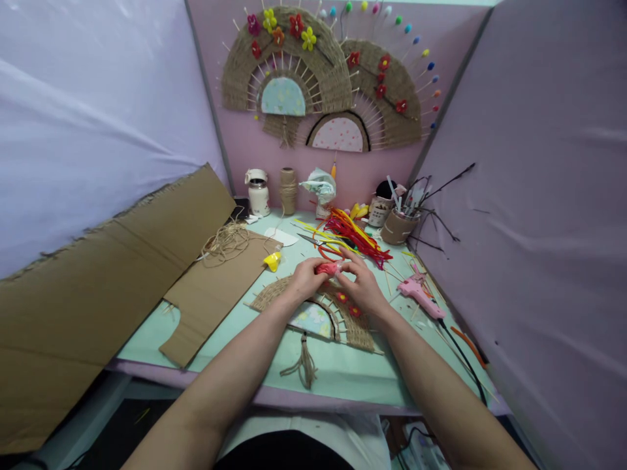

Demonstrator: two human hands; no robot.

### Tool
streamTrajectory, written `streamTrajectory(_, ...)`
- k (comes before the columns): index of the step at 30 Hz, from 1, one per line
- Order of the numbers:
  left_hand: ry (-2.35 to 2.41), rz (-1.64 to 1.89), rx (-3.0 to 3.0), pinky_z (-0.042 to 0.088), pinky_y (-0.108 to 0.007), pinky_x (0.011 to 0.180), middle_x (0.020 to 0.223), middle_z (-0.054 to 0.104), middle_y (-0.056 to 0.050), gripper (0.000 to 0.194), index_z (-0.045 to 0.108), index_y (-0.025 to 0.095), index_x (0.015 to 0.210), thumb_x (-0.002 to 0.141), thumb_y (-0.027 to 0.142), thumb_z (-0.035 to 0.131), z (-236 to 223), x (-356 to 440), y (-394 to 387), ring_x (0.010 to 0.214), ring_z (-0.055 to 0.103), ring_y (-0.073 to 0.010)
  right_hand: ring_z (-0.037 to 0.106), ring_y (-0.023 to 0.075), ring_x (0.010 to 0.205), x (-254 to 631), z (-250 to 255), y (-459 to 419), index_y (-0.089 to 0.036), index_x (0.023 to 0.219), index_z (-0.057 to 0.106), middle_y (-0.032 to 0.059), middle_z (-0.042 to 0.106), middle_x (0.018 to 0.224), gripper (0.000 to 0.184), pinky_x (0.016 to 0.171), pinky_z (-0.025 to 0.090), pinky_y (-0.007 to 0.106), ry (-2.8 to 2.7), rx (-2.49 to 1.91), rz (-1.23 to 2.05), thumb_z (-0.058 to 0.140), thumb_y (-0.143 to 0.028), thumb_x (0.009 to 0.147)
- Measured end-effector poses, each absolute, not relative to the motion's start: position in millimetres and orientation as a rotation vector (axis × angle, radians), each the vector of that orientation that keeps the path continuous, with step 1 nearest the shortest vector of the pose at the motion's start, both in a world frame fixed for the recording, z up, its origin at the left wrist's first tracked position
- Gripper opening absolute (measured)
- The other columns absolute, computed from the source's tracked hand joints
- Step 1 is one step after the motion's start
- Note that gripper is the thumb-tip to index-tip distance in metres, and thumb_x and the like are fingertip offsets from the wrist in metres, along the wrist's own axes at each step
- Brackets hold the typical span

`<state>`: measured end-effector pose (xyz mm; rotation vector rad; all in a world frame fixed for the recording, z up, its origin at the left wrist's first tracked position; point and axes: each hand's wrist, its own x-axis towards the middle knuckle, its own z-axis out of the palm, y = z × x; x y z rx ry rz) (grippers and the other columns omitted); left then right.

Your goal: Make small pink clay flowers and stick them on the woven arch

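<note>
A small red packet, seemingly wrapped in clear plastic, is held between my two hands above the table. My left hand pinches its left end. The thumb and fingers of my right hand close on its right end, with one finger raised. Just below my hands lies a woven twine fan, partly hidden by them and my forearms. It has a half-round patterned cloth centre, red flowers on its right side and a twine tassel at its lower edge.
A yellow packet and loose twine lie on cardboard at left. Scissors and red and yellow pipe cleaners lie beyond my hands. A corded pink glue gun rests at right, near a pot of twigs.
</note>
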<state>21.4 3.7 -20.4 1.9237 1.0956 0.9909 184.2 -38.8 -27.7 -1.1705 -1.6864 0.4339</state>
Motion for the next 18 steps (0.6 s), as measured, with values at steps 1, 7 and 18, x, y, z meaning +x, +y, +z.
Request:
streamTrajectory(1,1.098,1.001,1.936,0.047,-0.026,0.082,0.095,0.073,-0.004,0.027,0.072,0.017,0.097,0.072,0.014,0.061,-20.7,21.1,4.4,0.088,0.064,-0.0172,0.044,0.0249,0.132,183.8,-28.0,-38.4,-0.022,0.076,0.066,0.0089,0.051,0.14,0.017,0.11,0.03,0.045,-1.657,-1.171,0.47,0.062,-0.037,0.083)
streamTrajectory(7,1.145,0.982,1.901,0.049,-0.027,0.079,0.092,0.072,-0.004,0.026,0.071,0.016,0.098,0.073,0.018,0.063,-20.7,17.8,8.4,0.083,0.064,-0.0177,0.048,0.0272,0.128,184.1,-25.8,-35.2,-0.022,0.071,0.068,0.0087,0.055,0.136,0.024,0.11,0.03,0.046,-1.353,-1.164,0.801,0.072,-0.046,0.072)
streamTrajectory(18,1.728,0.816,2.06,0.036,-0.046,0.106,0.133,0.051,-0.019,0.043,0.06,0.015,0.123,0.079,0.018,0.063,-27.0,1.5,28.2,0.125,0.049,-0.03,0.056,0.0225,0.113,193.1,-26.2,-28.3,-0.026,0.078,0.074,0.0016,0.067,0.116,0.029,0.088,0.051,0.034,-0.837,-1.005,1.342,0.085,-0.043,0.057)
